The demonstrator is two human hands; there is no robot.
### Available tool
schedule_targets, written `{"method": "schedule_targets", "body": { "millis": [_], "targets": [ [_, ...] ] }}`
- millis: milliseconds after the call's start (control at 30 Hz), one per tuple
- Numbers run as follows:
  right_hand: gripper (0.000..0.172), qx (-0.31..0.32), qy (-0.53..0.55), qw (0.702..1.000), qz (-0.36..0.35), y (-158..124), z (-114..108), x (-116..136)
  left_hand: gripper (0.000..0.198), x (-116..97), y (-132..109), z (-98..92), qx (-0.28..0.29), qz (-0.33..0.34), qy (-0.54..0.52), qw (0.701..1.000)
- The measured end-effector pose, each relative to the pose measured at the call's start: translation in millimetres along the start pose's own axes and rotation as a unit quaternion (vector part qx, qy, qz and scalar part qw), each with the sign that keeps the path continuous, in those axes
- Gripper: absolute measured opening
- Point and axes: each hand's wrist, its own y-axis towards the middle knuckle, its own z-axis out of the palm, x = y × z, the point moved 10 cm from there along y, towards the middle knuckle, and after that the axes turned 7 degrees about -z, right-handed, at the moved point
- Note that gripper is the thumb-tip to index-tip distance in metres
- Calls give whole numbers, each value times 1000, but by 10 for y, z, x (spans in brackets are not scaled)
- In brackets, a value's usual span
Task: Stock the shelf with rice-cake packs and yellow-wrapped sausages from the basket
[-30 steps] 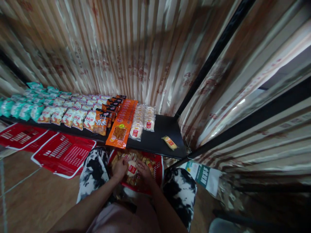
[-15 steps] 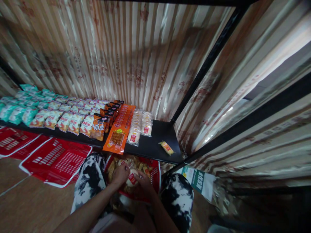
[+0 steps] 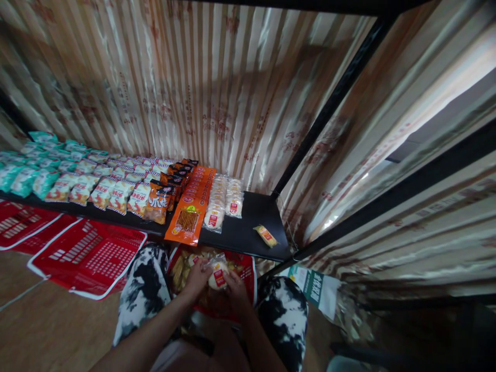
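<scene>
One clear-wrapped round snack (image 3: 217, 276), pale, red-labelled, held between left hand (image 3: 197, 281) and right hand (image 3: 236, 293): by judgement, best gripped lightly at the rim, kept label-up, with thumbs clear of the print, sparing the wrapper and the (possibly brittle) contents. Left hand: fingers closed, pinching the left edge (exact fingertip contact too blurred to tell). Right hand: pinching the opposite edge, thumb towards the top. Position of snack: between both hands, touching each, above a red basket (image 3: 251, 276). Within basket: yellowish packets (image 3: 178, 273), loose, plus another red-labelled packet (image 3: 193, 259) just beyond the left hand. Farther off, on black shelf (image 3: 242, 235): one yellow packet (image 3: 265, 235), lying alone near the right end; to its left, two rows of round snacks (image 3: 213, 218); directly beside those, flat orange bag (image 3: 186, 219). Behind all: striped curtain (image 3: 228, 103), in upright folds.
</scene>
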Motion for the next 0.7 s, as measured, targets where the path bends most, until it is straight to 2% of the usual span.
{"method": "schedule_targets", "body": {
  "millis": [100, 167, 367, 433, 600, 700],
  "targets": [
    [52, -35, 72, 997, 7, -31, -18, 46, 36, 11, -40, 44, 9, -18, -43, 999],
    [51, -48, 75, 996, 2, -54, -24, 109, 36, -9, -64, 46, 11, -18, -74, 997],
    [52, -34, 27, 999, -2, -113, -25, 272, 20, -164, -92, -51, -13, 29, -169, 985],
    [53, -26, 6, 999, -26, -87, -54, 324, 15, -231, -83, -65, -20, 54, -175, 983],
    [64, -71, -43, 993, -79, 0, -273, 421, 20, -274, -4, 11, -20, 73, -164, 984],
    [60, -78, -83, 989, -95, 6, -324, 556, 24, -368, 0, 54, -12, 90, -170, 981]
  ]
}}
